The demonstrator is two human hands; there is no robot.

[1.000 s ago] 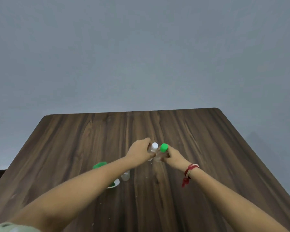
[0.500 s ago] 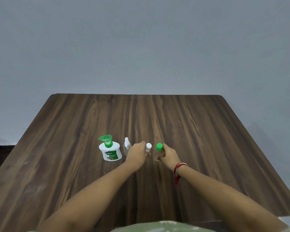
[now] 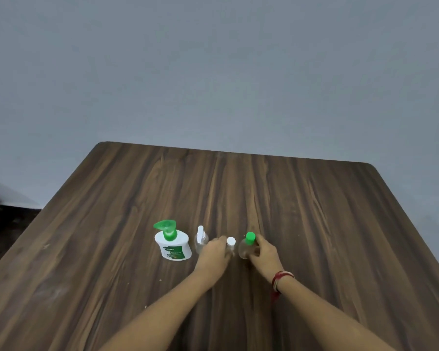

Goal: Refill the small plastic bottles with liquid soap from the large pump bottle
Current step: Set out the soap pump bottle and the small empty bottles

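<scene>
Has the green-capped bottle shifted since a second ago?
Yes. The green-capped bottle was farther up the picture than the pump bottle; now it stands level with it, in the right hand.

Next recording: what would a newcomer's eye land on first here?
The white pump bottle with its bright green pump stands left of centre on the dark wooden table. Right of it, past a clear spray bottle, the left hand holds a white-capped small bottle and the right hand a green-capped small bottle.
</scene>
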